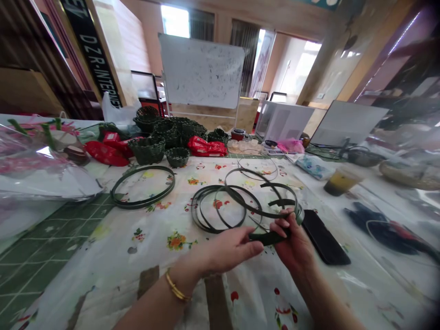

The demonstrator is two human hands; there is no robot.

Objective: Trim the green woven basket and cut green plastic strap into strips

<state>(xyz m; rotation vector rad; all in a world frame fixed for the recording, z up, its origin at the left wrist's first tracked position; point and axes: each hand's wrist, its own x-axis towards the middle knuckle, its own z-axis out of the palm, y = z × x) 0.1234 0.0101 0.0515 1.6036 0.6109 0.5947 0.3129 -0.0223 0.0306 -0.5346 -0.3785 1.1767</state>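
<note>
A long dark green flat strip (pixel 275 212), bent into loops, is in both hands above the table. My right hand (pixel 294 238) is closed around it, fingers curled, near where several turns bunch together. My left hand (pixel 233 247) holds the strip's near stretch, the thumb along the near side; its fingertips are partly hidden. Just beyond the hands, more coiled dark green strips (pixel 202 225) lie in overlapping rings on the flowered tablecloth (pixel 154 256). Farther left, a separate green ring (pixel 144 202) lies flat. A black phone (pixel 325 238) lies right beside my right hand.
Dark green woven baskets (pixel 147 151) and red packets (pixel 208 146) stand along the table's far side. Clear plastic wrapping (pixel 44 169) covers things at left. At right are a tilted cup of dark liquid (pixel 340 181), a tissue pack (pixel 313 166) and a dark cloth-like bundle (pixel 381 229).
</note>
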